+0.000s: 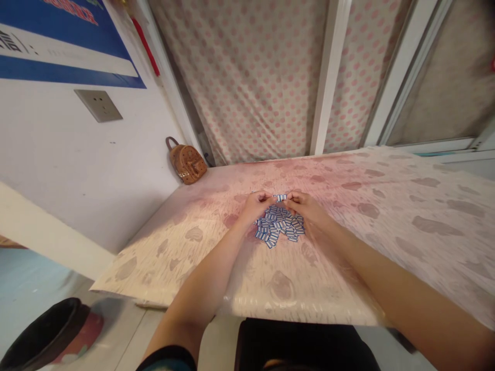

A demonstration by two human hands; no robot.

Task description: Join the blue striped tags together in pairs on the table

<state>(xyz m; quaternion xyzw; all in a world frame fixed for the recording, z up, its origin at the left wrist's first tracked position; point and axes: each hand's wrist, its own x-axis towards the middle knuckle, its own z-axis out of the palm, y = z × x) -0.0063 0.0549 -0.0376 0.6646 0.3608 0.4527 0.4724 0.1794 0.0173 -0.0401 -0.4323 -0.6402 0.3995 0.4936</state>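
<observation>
Between my two hands, just above the table, is a small blue-and-white striped piece (280, 198). My left hand (258, 204) is closed with its fingertips at the piece's left end. From the other side, my right hand (303, 204) pinches its right end between thumb and fingers. Directly below and nearer to me lies a loose pile of similar blue-and-white striped pieces (279, 224), heaped over one another on the tablecloth. The pieces are too small to tell what exactly they are.
A patterned tablecloth (185, 273) covers the table. At the back left, a small brown backpack-shaped bag (188, 164) leans near the wall. A dotted curtain (251, 82) hangs behind the table. On the floor at lower left stands a bin (79, 335) with a black liner.
</observation>
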